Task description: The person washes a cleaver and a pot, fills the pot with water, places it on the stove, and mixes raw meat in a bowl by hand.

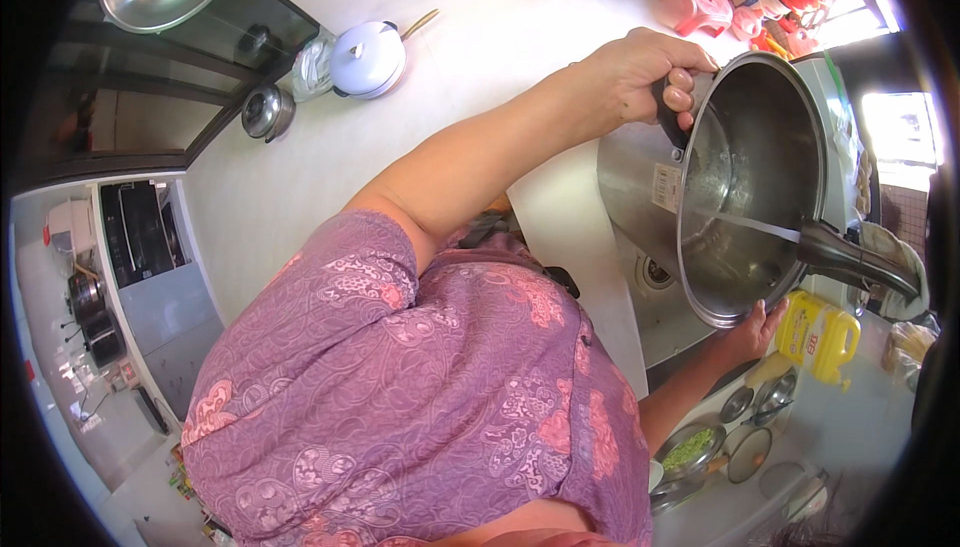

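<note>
A deep stainless steel pot (757,119) is tilted so that its open mouth faces me, above the sink (652,322). Its black side handle (670,116) is gripped by my left hand (649,82). My right hand (746,333) is at the opposite rim, with fingertips showing beside it; the pot hides part of this hand. A black faucet (855,254) reaches over the rim, and a pale straight stream of water (742,224) appears to fall from it into the pot. A barcoded paper label (666,185) clings to the outer wall.
Beside the sink stands a yellow detergent jug (817,337). Farther along the counter are a steel bowl of chopped greens (688,449) and other bowls. On the floor are a pink stool (694,7), a white lidded electric pan (367,59) and a steel pot (268,112).
</note>
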The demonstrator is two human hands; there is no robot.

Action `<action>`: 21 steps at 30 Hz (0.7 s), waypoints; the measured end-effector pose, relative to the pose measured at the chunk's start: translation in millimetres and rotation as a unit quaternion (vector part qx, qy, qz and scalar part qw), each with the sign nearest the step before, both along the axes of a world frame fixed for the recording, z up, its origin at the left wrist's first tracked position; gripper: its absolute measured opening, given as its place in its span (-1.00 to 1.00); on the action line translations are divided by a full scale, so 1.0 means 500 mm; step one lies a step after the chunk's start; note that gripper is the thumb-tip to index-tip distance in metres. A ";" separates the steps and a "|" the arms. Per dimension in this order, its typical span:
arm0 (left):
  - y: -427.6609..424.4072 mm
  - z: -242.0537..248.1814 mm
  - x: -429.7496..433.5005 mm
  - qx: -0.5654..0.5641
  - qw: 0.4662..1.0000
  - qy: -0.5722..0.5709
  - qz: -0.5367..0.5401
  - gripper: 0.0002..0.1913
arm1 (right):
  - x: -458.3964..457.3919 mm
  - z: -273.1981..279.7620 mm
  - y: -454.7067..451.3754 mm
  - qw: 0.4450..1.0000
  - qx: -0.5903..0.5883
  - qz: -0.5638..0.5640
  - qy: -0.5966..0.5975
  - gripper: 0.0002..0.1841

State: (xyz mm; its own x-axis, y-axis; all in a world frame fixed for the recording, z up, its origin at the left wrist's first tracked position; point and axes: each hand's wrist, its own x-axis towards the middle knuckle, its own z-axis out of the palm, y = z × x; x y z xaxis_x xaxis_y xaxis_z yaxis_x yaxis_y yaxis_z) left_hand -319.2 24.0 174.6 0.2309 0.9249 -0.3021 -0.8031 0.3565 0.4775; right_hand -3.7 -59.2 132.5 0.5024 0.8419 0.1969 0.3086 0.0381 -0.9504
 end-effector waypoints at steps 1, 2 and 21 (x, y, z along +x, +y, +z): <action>-0.001 -0.002 -0.002 0.007 1.000 -0.001 0.000 -0.87 | 0.000 -0.001 -0.002 1.000 -0.001 0.017 -0.017 -0.50; 0.000 -0.003 -0.003 0.013 1.000 -0.004 -0.002 -0.87 | 0.000 -0.002 -0.004 0.999 0.004 0.027 -0.034 -0.50; 0.011 -0.005 -0.009 -0.006 1.000 -0.004 -0.029 -0.89 | -0.001 0.004 -0.009 0.995 -0.036 -0.012 -0.087 -0.49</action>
State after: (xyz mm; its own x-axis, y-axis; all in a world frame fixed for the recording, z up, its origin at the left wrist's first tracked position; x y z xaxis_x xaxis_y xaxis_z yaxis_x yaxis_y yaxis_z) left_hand -323.7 29.4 172.0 0.2856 0.9064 -0.3114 -0.7849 0.4076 0.4666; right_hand -4.1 -63.8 134.2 0.4860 0.8453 0.2220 0.4690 -0.0378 -0.8824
